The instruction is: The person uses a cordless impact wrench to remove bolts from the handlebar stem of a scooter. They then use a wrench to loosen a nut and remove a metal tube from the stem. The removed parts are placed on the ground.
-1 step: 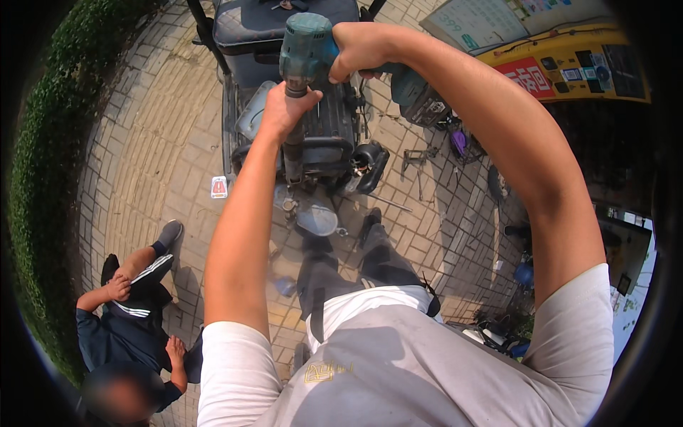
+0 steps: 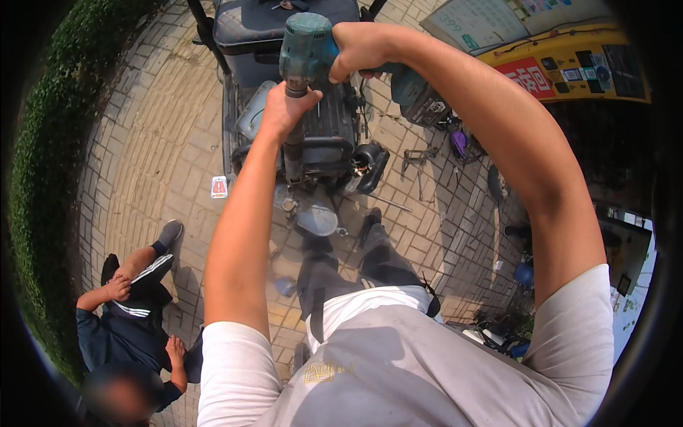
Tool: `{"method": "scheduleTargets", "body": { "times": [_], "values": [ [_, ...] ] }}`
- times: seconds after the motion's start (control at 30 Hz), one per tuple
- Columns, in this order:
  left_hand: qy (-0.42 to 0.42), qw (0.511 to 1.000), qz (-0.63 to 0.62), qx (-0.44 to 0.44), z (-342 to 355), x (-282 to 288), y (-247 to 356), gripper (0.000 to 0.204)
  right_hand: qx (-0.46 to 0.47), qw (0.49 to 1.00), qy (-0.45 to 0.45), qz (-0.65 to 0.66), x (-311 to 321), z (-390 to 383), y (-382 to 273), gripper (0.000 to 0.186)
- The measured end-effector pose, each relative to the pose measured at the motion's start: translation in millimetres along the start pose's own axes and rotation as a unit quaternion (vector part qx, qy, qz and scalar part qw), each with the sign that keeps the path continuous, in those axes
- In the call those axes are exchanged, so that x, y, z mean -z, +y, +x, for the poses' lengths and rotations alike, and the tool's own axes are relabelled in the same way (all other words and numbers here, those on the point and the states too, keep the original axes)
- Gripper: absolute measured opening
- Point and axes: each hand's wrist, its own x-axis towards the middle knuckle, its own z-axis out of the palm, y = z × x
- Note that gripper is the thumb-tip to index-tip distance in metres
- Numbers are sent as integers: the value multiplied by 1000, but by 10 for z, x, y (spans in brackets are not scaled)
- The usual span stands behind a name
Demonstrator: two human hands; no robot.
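My right hand [image 2: 354, 50] is closed on the grip of a teal cordless impact wrench [image 2: 302, 53], whose battery end [image 2: 409, 89] sticks out to the right under my forearm. Just below the wrench's body, my left hand [image 2: 286, 110] wraps around its dark nose, thumb pointing right. A long socket shaft [image 2: 294, 160] runs down from there to the near end of a small black-framed vehicle [image 2: 327, 146]. What the shaft's tip meets is too small to tell. A dark padded seat [image 2: 249, 25] lies behind the wrench.
A person [image 2: 121, 327] in dark clothes sits at the lower left beside a hedge [image 2: 35, 171]. Tools [image 2: 420, 160] and a purple item [image 2: 459, 144] lie on the brick paving at right. A rounded clear-looking plate [image 2: 316, 219] lies near my feet. A yellow cabinet [image 2: 569, 60] stands far right.
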Motion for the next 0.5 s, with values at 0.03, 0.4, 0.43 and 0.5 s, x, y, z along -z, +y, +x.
{"method": "scheduleTargets", "body": {
  "times": [0.03,0.4,0.43,0.5],
  "values": [
    [0,1000,-1,0,3,2,-8,20,-2,1000,-5,-4,9,-1,-12,20],
    [-2,1000,-8,1,10,-1,-25,21,9,1000,4,-2,-1,-7,-9,20],
    [-5,1000,-9,1,14,-1,-31,20,9,1000,4,-2,-5,-8,-6,20],
    [-10,1000,-10,1,30,3,-35,20,17,1000,13,11,-24,-28,1,21]
  ]
}}
